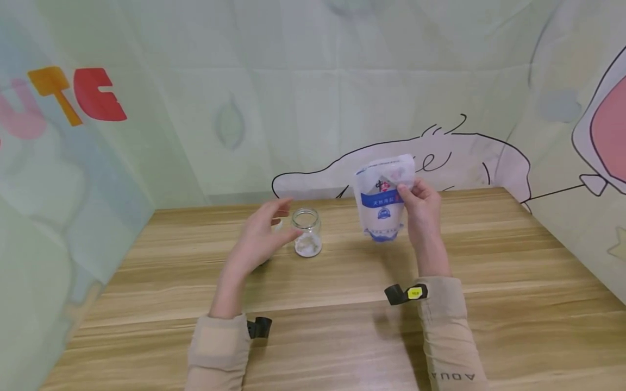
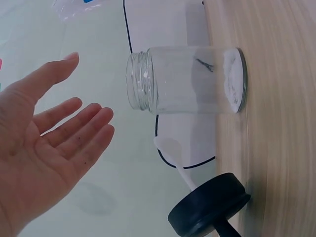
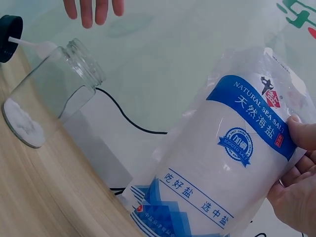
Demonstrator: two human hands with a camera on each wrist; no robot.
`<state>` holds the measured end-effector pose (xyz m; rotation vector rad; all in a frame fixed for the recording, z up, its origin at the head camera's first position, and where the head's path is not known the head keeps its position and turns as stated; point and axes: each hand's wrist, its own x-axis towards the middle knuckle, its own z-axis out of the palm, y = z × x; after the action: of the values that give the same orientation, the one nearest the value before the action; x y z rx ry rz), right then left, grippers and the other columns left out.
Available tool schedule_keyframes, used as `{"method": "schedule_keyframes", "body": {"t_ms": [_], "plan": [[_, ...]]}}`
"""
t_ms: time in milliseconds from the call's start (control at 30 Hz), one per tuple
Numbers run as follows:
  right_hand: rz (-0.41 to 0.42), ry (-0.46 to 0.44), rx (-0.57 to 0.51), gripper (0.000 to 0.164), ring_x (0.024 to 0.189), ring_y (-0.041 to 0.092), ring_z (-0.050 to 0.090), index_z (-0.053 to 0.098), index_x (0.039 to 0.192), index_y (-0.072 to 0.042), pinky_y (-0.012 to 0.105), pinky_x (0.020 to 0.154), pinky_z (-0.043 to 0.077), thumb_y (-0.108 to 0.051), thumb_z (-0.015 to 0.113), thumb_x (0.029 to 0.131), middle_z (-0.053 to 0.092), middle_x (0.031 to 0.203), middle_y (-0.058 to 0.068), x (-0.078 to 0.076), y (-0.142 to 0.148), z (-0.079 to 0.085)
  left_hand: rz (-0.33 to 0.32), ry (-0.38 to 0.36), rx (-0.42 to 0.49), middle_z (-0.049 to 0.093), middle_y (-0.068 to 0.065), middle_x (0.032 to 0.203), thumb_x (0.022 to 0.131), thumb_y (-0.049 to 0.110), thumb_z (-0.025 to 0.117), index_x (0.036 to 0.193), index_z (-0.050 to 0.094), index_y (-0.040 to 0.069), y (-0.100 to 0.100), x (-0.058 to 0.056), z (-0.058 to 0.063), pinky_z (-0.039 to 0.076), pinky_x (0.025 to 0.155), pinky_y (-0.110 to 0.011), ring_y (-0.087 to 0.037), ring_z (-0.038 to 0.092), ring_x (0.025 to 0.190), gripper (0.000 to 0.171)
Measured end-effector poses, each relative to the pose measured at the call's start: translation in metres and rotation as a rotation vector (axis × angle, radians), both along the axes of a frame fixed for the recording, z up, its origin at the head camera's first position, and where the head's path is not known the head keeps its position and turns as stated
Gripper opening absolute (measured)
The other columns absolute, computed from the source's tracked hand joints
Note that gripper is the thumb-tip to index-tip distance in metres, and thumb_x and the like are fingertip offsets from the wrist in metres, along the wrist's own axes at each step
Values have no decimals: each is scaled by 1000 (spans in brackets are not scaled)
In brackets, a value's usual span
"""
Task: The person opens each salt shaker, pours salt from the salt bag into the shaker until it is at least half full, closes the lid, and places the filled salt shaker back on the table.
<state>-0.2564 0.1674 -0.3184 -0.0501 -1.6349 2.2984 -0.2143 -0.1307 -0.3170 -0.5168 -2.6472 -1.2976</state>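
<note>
In my right hand point(image 1: 424, 209) is a white and blue bag of sea salt point(image 3: 224, 143), pinched by its side near the top and held upright above the table. A clear glass jar point(image 2: 182, 81) stands uncapped on the table, with a layer of white salt point(image 3: 23, 124) at its bottom. My left hand point(image 1: 261, 233) is just left of the jar, fingers spread and holding nothing. Beside the jar lies a black lid point(image 2: 210, 205) with a white spoon point(image 2: 175, 155) sticking out of it; in the head view my left hand mostly hides it.
The wood-grain table point(image 1: 318, 347) runs back to a printed cloth backdrop point(image 1: 293, 98) with cartoon drawings and letters. Black wrist mounts point(image 1: 259, 327) sit on both sleeves.
</note>
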Motion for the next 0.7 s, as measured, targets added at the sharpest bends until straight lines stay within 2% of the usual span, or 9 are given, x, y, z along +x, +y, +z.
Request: {"method": "schedule_keyframes", "body": {"t_ms": [300,700], "plan": [[10,3,6,8,83,9,60,64,93,-13,18,86,49,-6,60,92,68,83,-5,4,1,7,-56,-11,2,56,-13,131,84,19,74,138,47,9,13,0,-1,44,107,-40,-25,53,123,61],[41,34,7,10,78,8,60,63,88,-13,19,84,49,-4,61,91,67,79,-6,9,-1,13,-95,-48,24,57,-9,129,84,19,73,138,47,11,18,-1,-5,44,107,-39,-27,56,121,60]]}}
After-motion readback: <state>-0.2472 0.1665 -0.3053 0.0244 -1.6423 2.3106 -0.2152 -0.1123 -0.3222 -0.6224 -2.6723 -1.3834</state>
